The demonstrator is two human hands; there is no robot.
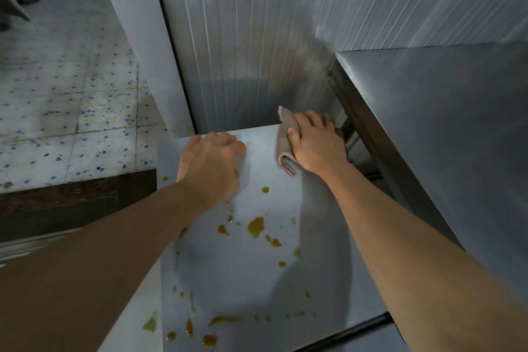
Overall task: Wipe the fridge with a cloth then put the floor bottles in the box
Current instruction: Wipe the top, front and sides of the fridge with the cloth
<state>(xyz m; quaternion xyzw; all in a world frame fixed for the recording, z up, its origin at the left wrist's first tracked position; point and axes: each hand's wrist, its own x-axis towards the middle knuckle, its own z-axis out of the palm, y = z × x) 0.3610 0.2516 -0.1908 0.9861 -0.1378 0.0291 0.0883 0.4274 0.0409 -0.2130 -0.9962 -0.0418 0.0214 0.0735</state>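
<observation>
Brown cloth (286, 138) (amber stains (255, 226), grey fridge top (265, 274))

Dim, cool, bluish light comes from behind the person, so a broad round shadow falls across the fridge top (257, 266). The ribbed wall (257, 23) carries a soft, dull sheen. Wide-angle bending bows straight lines near the edges, and the near forearms and tiled floor (71, 123) look soft.
</observation>
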